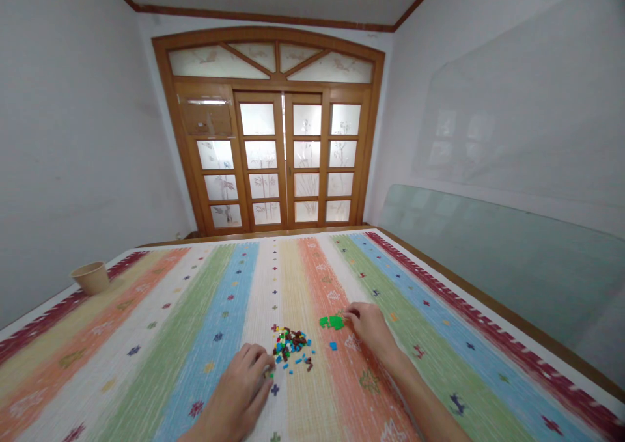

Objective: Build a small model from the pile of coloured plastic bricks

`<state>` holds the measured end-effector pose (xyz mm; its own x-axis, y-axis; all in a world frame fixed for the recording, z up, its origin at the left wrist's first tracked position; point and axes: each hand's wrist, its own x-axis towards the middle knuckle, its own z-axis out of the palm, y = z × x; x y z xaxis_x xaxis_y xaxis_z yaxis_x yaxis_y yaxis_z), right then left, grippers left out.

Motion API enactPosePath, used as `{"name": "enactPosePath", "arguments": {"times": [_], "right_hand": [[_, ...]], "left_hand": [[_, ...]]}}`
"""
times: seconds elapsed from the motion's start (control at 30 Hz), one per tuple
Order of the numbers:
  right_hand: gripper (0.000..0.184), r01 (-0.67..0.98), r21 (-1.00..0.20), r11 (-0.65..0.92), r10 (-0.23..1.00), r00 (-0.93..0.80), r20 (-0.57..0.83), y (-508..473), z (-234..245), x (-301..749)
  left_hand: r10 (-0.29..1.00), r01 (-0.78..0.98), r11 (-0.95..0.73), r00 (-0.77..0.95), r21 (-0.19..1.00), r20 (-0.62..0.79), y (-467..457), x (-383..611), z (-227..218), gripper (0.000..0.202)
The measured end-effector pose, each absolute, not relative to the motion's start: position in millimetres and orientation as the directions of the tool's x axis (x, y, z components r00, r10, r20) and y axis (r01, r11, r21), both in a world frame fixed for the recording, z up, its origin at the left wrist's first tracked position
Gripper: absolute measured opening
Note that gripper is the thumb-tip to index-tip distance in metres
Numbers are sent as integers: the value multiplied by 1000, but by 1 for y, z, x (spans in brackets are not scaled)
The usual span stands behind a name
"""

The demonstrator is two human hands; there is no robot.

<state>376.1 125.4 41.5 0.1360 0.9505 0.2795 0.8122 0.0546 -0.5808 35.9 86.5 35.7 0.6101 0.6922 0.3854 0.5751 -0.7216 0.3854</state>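
On striped cloth (215, 312), left hand (237, 385) curled beside brick pile (291, 347); right hand (370, 330) pinching green piece (332, 322).

Left hand (237, 383), right hand (370, 329) bare — right forearm (422, 400) too

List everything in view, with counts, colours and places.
wood-framed frosted-glass double doors: one set, honey brown, far wall
striped woven cloth: one, multicoloured, spread across the foreground
tan cup: one, beige, far left of the cloth
glass pane: one, pale green, along the right wall
small plastic bricks: many, mixed colours, heaped mid-cloth
green brick assembly: one, bright green, right of the heap
loose plastic brick: one, blue, just below the assembly
left hand: one, at the heap's left edge
right hand: one, fingertips at the assembly
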Motion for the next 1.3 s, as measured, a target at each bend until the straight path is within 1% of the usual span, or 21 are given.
{"name": "enactPosePath", "arguments": {"times": [0.1,0.17,0.4,0.5,0.77,0.93,1.1,1.3], "right_hand": [[25,861,-508,24,964,116,241,125,38,378],[24,878,-480,2,964,125,233,125,36,379],[15,893,-442,-80,960,189,208,126,32,379],[14,901,-421,-110,952,217,215,127,29,380],[16,898,-431,-85,959,192,210,127,27,384],[15,889,-448,-91,959,199,202,128,27,384],[15,886,-450,-108,955,218,202,128,28,385],[16,893,-440,-92,963,191,188,127,30,384]], "left_hand": [[689,570,-724,611,388,390,86,36,36,14],[690,567,-723,606,394,396,86,37,37,13],[684,560,-729,602,393,413,86,37,35,13],[688,565,-726,603,392,404,86,36,35,15],[690,564,-723,612,398,386,86,36,36,14],[688,561,-725,603,398,404,85,37,38,14],[682,555,-732,601,395,417,85,38,39,14],[687,561,-727,605,396,403,85,37,37,14]]}}
